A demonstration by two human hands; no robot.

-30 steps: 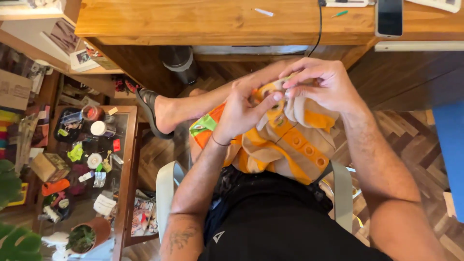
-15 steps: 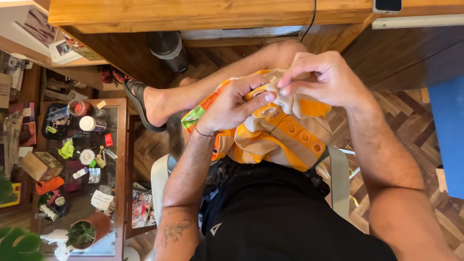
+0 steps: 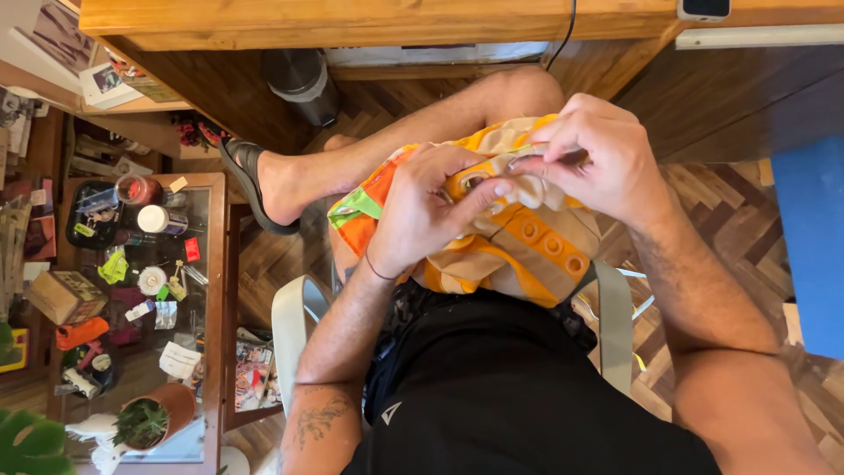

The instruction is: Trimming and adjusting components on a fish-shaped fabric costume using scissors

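While you sit with the orange cloth (image 3: 519, 251) bunched on your lap, your left hand (image 3: 426, 211) presses on it, its fingers (image 3: 470, 195) clamped on a fold near a round snap. Your right hand (image 3: 598, 158) pinches something thin and dark just above, fingers (image 3: 549, 154) tight together. I cannot tell what that thin thing is; your fingers hide most of it. If your pinch slips, I think the fold could pull loose, or the thin thing could poke your left thumb. Farther off stands a glass tabletop (image 3: 215, 264) full of small things, too tiny to name.
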